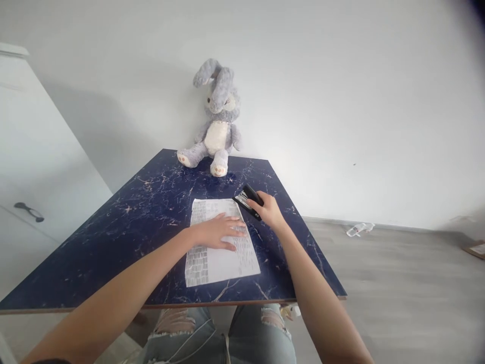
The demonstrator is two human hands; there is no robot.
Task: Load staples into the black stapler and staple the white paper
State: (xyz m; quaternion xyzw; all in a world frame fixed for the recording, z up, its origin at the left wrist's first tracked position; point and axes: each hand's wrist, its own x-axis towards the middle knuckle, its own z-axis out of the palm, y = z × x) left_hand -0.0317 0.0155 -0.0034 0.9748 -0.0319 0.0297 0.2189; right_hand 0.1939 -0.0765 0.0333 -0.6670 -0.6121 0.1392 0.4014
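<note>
A white sheet of paper (pixel 223 268) with rows of dark marks lies on the dark blue marbled table (pixel 113 242). My left hand (pixel 220 232) rests flat on the paper, its fingers spread toward the right. In my right hand (pixel 270 210) is a black stapler (pixel 250 194), gripped near its rear end. The stapler's front end is at the paper's top right corner. Whether the corner sits between its jaws I cannot tell.
A grey plush rabbit (pixel 217 134) sits at the table's back edge against the white wall. A white cabinet (pixel 45 167) with a dark handle stands at the left. Clear plastic packaging (pixel 359 230) lies on the grey floor at the right.
</note>
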